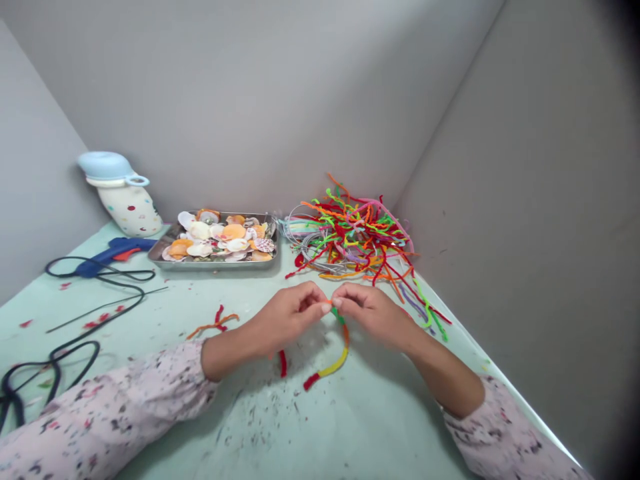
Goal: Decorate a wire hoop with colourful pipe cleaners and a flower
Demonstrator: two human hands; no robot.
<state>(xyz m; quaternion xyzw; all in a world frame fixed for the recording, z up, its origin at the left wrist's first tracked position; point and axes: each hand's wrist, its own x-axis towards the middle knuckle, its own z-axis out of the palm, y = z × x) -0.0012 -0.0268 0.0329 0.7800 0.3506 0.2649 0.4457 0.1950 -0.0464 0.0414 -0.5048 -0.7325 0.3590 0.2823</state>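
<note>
Between my hands is a multicoloured pipe cleaner [334, 360], its green, orange, yellow and red length hanging in a curve below my fingertips. My left hand [293, 317] pinches it at an orange part. The fingers of my right hand [373, 312] are closed on it right beside the left thumb, and the two hands nearly touch. A short red pipe cleaner piece [283, 363] shows below my left hand; its upper part is hidden. Near my left wrist lies an orange and red twisted pipe cleaner [216, 323].
A metal tray [215, 265] of seashells [233, 231] stands at the back. Right of it is a heap of colourful pipe cleaners [357, 230]. On the left are a blue glue gun [103, 257], its black cord [135, 303] and a white bottle [127, 207] with a blue lid. Grey walls enclose the table.
</note>
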